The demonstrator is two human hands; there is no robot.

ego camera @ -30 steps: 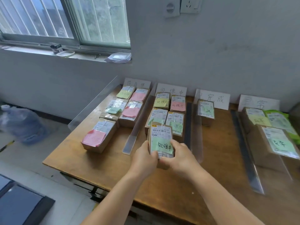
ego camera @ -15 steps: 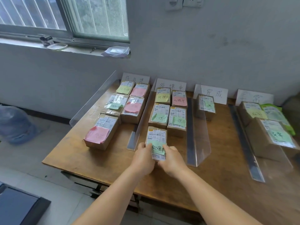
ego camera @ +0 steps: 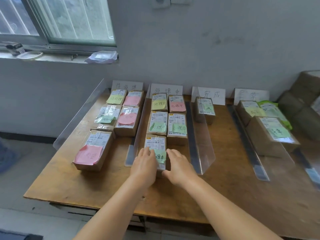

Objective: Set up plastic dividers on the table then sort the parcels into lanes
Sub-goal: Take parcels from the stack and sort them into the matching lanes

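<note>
A brown parcel with a green note (ego camera: 156, 146) lies flat in the second lane of the wooden table (ego camera: 72, 184), at the front of the left column. My left hand (ego camera: 143, 166) and my right hand (ego camera: 179, 166) grip its near end from either side. Several clear plastic dividers stand on the table: one at the left edge (ego camera: 78, 115), one between the first and second lanes (ego camera: 136, 141), one right of the second lane (ego camera: 202, 144), one further right (ego camera: 256, 153). Other labelled parcels fill the lanes behind, such as a pink-noted box (ego camera: 93, 149).
White paper lane signs (ego camera: 211, 95) lean on the wall behind the table. Larger parcels and a green bag (ego camera: 270, 108) sit in the rightmost lane. Cardboard boxes (ego camera: 304, 104) stack at the far right. A windowsill with a plastic bag (ego camera: 102, 57) is above left.
The parcel, held upright above the table's front a second ago, has moved forward and down to lie flat in the second lane behind the other boxes. Both hands moved forward with it.
</note>
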